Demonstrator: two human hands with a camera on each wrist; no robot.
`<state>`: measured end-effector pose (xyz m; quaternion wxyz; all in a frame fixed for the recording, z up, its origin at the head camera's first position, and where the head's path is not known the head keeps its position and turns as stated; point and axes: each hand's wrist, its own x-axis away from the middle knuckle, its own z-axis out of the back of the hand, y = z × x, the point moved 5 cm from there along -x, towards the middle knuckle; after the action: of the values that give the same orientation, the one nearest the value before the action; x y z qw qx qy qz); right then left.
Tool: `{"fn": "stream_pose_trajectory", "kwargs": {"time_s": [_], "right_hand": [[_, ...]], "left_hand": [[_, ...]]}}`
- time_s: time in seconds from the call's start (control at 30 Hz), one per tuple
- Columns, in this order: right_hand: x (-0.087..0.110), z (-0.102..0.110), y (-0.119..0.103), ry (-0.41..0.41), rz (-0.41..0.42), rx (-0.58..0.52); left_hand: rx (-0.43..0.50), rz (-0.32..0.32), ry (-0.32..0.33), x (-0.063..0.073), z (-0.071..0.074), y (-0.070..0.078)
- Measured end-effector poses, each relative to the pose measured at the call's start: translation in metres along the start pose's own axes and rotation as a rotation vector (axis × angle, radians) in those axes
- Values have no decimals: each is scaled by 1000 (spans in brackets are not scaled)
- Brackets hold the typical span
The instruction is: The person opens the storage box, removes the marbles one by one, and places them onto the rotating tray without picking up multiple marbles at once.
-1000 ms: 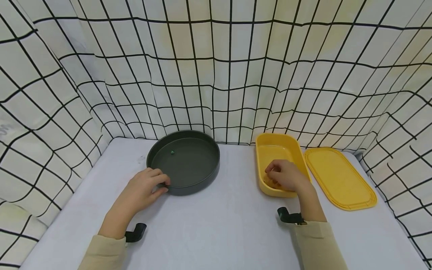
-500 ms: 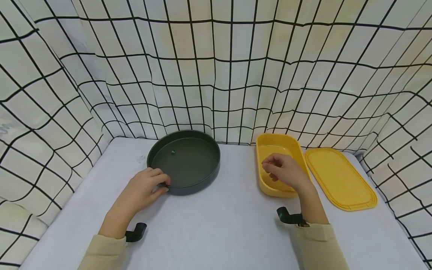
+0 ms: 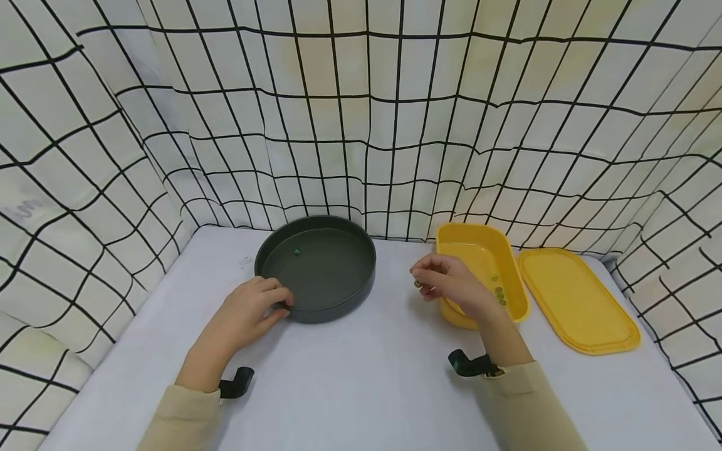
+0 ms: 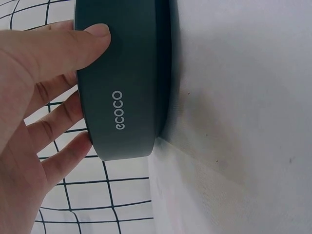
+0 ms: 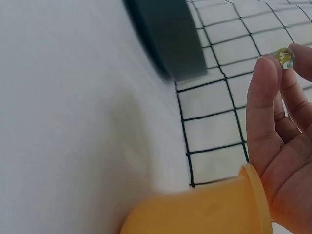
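Observation:
My left hand (image 3: 252, 311) grips the near-left rim of a round dark green pan (image 3: 321, 269), thumb on the outer wall and fingers over the edge. In the left wrist view the pan's side (image 4: 124, 73) carries the letters "ecoco". One small green marble (image 3: 297, 252) lies inside the pan. Between thumb and fingertips my right hand (image 3: 451, 285) pinches a glass marble (image 5: 285, 57), clear with yellow inside. That hand is in the air at the left side of a yellow rectangular box (image 3: 510, 275). Several marbles (image 3: 500, 295) lie on the box's floor.
A flat yellow lid (image 3: 578, 300) lies to the right of the box. White cloth (image 3: 361, 376) covers the table. A white wall with a black grid (image 3: 383, 125) closes off the back and both sides.
My right hand has risen out of the yellow box and moved left past its edge, now with a marble between its fingers. The left hand stays on the pan's rim.

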<state>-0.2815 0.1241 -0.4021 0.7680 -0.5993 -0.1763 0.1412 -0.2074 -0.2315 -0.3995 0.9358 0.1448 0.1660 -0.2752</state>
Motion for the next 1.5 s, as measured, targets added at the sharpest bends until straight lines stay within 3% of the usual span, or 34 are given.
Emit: {"fn": "stream_pose_trajectory", "kwargs": {"time_s": [0.17,0.33,0.53,0.7,1.13,1.5], "right_hand": [[-15,-16,-5,-19,-63,28],[-26,-29,-16,-59,-70,57],[-41,-46,-17,-174,-139,-132],[-51,-55,-14,-199,-177,-272],[-64,-78,-20,-217,-205,-448],[-80,-107,-30,-232,-216,-485]], "left_hand": [[0,9,-5,0,-1,0],[4,8,-4,-1,-1,-1],[4,-11,4,-2,0,0],[0,-6,-5,-3,-1,-1],[-2,21,-33,-2,-3,-3],[1,-2,-8,-2,-3,-3]]}}
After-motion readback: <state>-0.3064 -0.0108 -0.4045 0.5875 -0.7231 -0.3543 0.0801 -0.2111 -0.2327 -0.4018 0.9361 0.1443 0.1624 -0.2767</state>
